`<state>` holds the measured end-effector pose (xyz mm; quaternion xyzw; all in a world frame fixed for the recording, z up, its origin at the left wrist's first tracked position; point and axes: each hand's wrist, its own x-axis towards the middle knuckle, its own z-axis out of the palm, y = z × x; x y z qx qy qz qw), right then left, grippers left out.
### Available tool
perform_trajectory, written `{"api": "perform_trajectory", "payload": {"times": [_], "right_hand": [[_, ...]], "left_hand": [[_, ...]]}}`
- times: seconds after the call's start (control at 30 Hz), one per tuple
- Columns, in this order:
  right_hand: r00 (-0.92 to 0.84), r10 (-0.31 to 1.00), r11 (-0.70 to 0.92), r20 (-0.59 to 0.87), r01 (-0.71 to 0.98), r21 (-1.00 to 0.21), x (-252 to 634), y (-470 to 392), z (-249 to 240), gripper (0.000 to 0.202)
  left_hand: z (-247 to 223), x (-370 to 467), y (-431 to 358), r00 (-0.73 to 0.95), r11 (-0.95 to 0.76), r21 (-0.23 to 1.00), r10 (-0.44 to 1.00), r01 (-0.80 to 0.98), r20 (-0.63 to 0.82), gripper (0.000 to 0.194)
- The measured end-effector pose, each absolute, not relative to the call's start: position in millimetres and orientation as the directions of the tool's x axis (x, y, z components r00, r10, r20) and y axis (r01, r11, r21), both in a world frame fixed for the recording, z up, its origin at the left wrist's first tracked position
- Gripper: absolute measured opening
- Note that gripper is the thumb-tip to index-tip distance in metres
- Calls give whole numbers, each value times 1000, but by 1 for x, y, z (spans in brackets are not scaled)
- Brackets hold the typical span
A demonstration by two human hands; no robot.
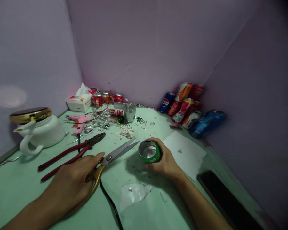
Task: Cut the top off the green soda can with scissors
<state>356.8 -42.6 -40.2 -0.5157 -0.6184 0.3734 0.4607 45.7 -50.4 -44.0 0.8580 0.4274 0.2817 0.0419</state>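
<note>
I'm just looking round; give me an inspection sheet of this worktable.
Surface: pale green tabletop, strewn with small scraps.
Things in use: scissors, blades slightly apart; green can, top open.
Clutter: pliers, pink glue gun, white paper, stacked drink cans at far right.
Hands: left hand grips the scissors; right hand holds the can.
Cables: one black stretch leaves the glue gun, another emerges below the scissors; any join is hidden.
Surroundings: plain walls; white teapot at left.
Other people: nothing seen.
</note>
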Motion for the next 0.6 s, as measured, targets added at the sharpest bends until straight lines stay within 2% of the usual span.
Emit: {"api": "perform_trajectory", "payload": {"times": [0.17, 0.33, 0.5, 0.6], "right_hand": [[-26, 976, 207, 214, 385, -899, 350, -46, -40, 66], [-48, 952, 289, 302, 463, -838, 344, -47, -42, 63], [-10, 977, 198, 214, 414, -889, 336, -49, -46, 58], [30, 984, 152, 175, 372, -916, 332, -51, -48, 62]], "left_hand": [[-50, 44, -50, 557, -677, 222, 716, 702, 421, 36], [-52, 48, -53, 571, -660, 150, 724, 736, 387, 42], [-52, 53, -55, 540, -643, 265, 756, 719, 371, 43], [-46, 57, -56, 520, -605, 430, 796, 670, 310, 38]]}}
